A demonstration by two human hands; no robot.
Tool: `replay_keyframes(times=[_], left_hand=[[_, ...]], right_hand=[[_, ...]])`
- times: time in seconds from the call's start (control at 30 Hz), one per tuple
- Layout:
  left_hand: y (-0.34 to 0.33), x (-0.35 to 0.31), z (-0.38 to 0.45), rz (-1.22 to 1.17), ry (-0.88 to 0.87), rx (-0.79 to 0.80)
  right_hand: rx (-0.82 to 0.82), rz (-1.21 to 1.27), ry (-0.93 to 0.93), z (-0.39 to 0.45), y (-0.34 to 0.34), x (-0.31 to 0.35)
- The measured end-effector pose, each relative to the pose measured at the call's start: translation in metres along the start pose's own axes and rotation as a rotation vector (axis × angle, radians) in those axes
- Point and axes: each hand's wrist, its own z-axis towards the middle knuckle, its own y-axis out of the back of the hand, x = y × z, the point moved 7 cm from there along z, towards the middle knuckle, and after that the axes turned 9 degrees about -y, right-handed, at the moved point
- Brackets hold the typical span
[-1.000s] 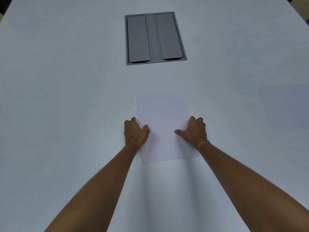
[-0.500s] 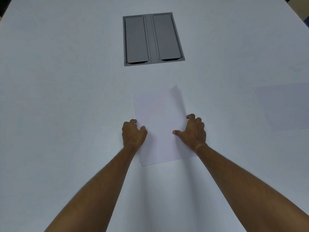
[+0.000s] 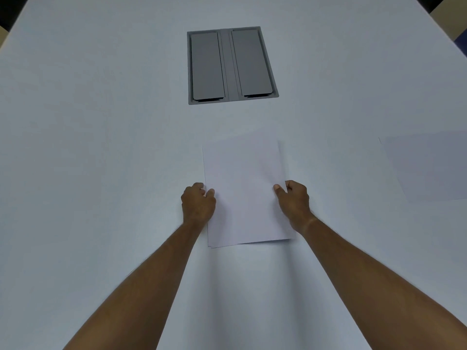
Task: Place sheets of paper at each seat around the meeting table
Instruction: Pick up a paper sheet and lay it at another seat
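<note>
white table, grey cable hatch

Two bare forearms are extended forward from the lower corners of the view and are angled inward toward each other. The left hand is held knuckles-up, with the fingers curled under and the thumb laid inward, its tip pressed near the curled index finger in a pinch. The right hand is posed as a near mirror: the thumb is pointed inward and the fingers are bent down behind it. Both wrists are kept nearly straight and low. The two hands are set well apart, at about the same height.
</note>
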Motion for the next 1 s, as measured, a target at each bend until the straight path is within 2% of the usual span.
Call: replay_keyframes(times=[0.17, 0.5, 1.0], left_hand=[[0.005, 0.0, 0.001, -0.139, 0.02, -0.027], [0.03, -0.01, -0.003, -0.227, -0.005, -0.102], [0.121, -0.019, -0.032, -0.289, -0.108, -0.174]], right_hand=[[0.061, 0.09, -0.037, -0.001, 0.004, -0.004], [0.089, 0.128, 0.008, -0.017, 0.006, 0.008], [0.137, 0.222, 0.085, -0.092, 0.003, 0.039]])
